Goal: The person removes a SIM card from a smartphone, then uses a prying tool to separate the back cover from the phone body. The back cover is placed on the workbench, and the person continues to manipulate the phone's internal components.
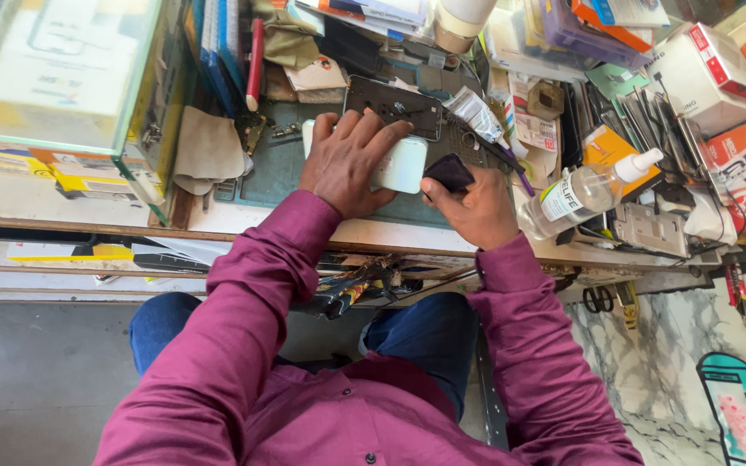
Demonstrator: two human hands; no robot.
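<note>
The left hand (347,164) lies flat on a pale green phone (401,164), with its fingers spread out and pressing down. The phone rests on a dark green work mat (274,173) at the front of the wooden bench (218,220), just in front of the person. Most of the phone is hidden under the hand — only its right end and a bit of its left corner show.

The right hand (472,207) is curled around a small dark thing (449,171), pinching it between thumb and fingers. This dark thing touches the right end of the phone. It is too small to tell just what it is.

Behind the hands sits a flat phone part (390,105) with tiny bits on it. To the right stands a clear bottle with a white pump top (589,192), tilted over. Boxes (736,160) and papers crowd the bench — on the left is a glass case (62,78).
</note>
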